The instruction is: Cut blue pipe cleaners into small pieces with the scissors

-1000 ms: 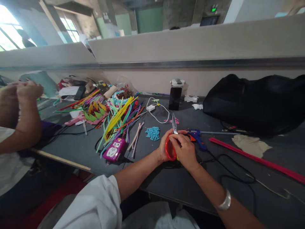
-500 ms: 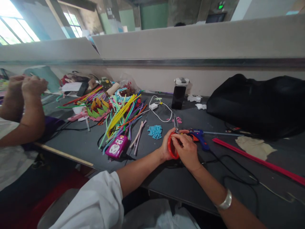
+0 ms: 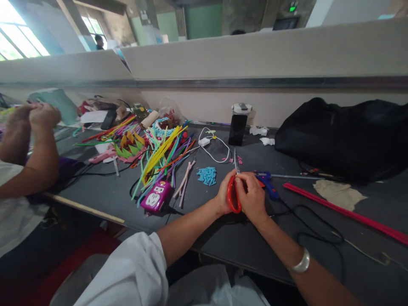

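Note:
Both my hands hold red-handled scissors (image 3: 233, 196) over the dark table (image 3: 223, 242). My left hand (image 3: 225, 193) is curled against the left side of the red handle. My right hand (image 3: 251, 196) wraps the handle from the right, fingers closed. The steel blades point away from me, toward the wall. A blue glue gun (image 3: 267, 182) lies just right of my right hand. A small heap of light-blue pieces (image 3: 206, 175) lies to the left of the blades.
A pile of coloured sticks (image 3: 161, 155), a pink power strip (image 3: 155, 198), a white charger cable (image 3: 212, 146), a dark bottle (image 3: 238, 125), a black bag (image 3: 344, 138), a long red strip (image 3: 347, 214) and a beige scrap (image 3: 340, 193) lie around. Another person's raised hands (image 3: 33, 119) are at left.
The scissors have turned in my hands, so the red handle now shows edge-on and narrower. The view shifted slightly. The neighbour's hands stay raised.

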Demonstrator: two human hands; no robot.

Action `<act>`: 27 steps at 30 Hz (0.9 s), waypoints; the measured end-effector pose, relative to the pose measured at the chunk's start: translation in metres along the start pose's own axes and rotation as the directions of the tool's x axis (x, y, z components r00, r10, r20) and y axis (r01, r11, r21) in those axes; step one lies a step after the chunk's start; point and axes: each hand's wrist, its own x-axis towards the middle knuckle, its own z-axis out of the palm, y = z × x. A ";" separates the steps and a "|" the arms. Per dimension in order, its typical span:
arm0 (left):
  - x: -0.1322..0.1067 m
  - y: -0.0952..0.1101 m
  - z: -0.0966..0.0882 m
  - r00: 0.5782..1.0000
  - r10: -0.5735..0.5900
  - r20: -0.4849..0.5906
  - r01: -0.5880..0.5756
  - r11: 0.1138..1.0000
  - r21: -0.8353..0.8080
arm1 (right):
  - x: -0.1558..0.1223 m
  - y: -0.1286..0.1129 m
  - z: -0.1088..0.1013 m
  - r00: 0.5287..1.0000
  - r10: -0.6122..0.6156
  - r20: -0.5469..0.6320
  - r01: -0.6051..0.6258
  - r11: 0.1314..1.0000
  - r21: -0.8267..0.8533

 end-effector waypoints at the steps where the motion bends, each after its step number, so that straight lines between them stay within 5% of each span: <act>1: 0.001 0.002 0.000 0.999 0.026 0.024 -0.026 1.000 0.010 | -0.001 -0.002 -0.001 1.000 -0.013 -0.007 0.013 1.000 0.029; 8: 0.009 0.011 -0.010 0.987 0.078 0.143 -0.091 0.992 0.087 | -0.009 -0.015 -0.003 0.989 -0.098 0.107 0.088 0.992 0.093; 18: 0.001 -0.001 -0.002 0.992 0.006 0.127 -0.010 0.999 0.035 | -0.004 -0.007 0.001 0.999 -0.019 0.028 0.021 0.998 -0.063; 23: 0.001 0.005 -0.002 0.998 0.037 0.045 -0.039 0.998 0.040 | -0.003 -0.007 -0.003 0.999 0.017 0.034 -0.019 0.998 0.059; 27: 0.004 0.008 -0.006 0.993 0.078 0.085 -0.079 0.997 0.002 | -0.001 -0.009 -0.006 0.992 -0.062 0.111 0.046 0.989 0.138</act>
